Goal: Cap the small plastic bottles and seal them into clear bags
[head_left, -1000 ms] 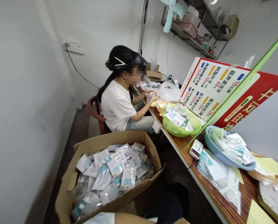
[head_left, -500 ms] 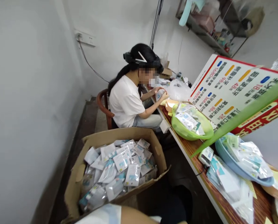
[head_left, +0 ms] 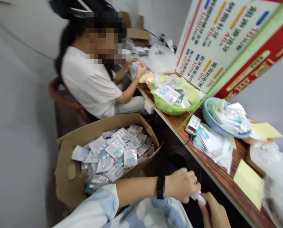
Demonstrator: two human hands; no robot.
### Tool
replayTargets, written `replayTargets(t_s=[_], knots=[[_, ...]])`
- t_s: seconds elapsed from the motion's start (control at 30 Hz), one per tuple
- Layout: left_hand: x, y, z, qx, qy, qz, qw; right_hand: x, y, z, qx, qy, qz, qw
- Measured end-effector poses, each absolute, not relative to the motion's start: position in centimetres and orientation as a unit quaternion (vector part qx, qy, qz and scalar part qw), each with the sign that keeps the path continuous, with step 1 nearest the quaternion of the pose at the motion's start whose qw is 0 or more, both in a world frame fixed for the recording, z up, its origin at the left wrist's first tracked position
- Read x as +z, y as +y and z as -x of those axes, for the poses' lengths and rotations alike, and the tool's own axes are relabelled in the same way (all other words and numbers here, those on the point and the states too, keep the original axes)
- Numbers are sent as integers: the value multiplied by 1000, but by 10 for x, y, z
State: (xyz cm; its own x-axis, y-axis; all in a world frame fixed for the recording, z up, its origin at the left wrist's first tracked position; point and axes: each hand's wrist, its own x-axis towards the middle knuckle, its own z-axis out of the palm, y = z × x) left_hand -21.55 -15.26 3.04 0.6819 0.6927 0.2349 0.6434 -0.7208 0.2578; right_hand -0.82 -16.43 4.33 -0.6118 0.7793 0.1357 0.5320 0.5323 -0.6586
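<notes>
My left hand, with a black band at its wrist, is closed with curled fingers over my lap. A small white plastic-looking piece pokes out from under its fingers. From the lower right, my right hand meets it and pinches the other end of that piece between thumb and finger. The exact kind of the piece is too small and partly hidden to make out. To the left of my forearm stands a cardboard box heaped with flat white-and-blue packets in clear wrapping.
Along the right runs a wooden table. On it are a green basket and a blue basket of packets, a stack of cards, and yellow paper. A printed board leans behind. A seated co-worker handles something at the far end.
My view has shifted down and toward the table. Both my hands have come into sight, together on the small white piece. The co-worker stays seated with both hands raised.
</notes>
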Motion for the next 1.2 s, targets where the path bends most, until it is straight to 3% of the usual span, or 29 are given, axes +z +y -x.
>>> replayTargets(t_s=[0.1, 0.17, 0.23, 0.3, 0.37, 0.5, 0.6, 0.8, 0.87, 0.93, 1.0, 1.13, 1.2], knots=[[39, -138, 206, 128, 326, -936, 28, 32, -171, 9, 471, -716, 503, 113], [43, -126, 200, 110, 314, -940, 68, 35, -166, 3, 520, -675, 513, 102], [46, -113, 194, 78, 327, -925, 179, 40, -160, -6, 413, -744, 495, 177], [50, -100, 186, 20, 309, -892, 330, 44, -155, -17, 220, -832, 446, 244], [54, -86, 177, -54, 263, -847, 458, 45, -150, -26, 108, -884, 390, 233], [62, -63, 156, -184, 212, -793, 541, 44, -142, -39, 139, -895, 377, 193], [72, -55, 144, -189, 210, -838, 467, 42, -138, -43, 193, -868, 407, 209], [88, -51, 128, -3, 217, -975, 44, 36, -131, -34, 338, -749, 504, 265], [89, -42, 122, 44, 216, -975, -30, 39, -121, -36, 379, -714, 521, 273], [86, -31, 116, 95, 239, -966, -31, 46, -104, -49, 402, -694, 531, 274], [80, -20, 106, 172, 299, -935, 77, 54, -82, -75, 398, -688, 541, 276], [63, -7, 75, 346, 390, -643, 561, 54, -34, -139, 263, -644, 637, 332], [57, -3, 57, 349, 368, -514, 692, 40, -16, -161, 171, -611, 688, 352]])
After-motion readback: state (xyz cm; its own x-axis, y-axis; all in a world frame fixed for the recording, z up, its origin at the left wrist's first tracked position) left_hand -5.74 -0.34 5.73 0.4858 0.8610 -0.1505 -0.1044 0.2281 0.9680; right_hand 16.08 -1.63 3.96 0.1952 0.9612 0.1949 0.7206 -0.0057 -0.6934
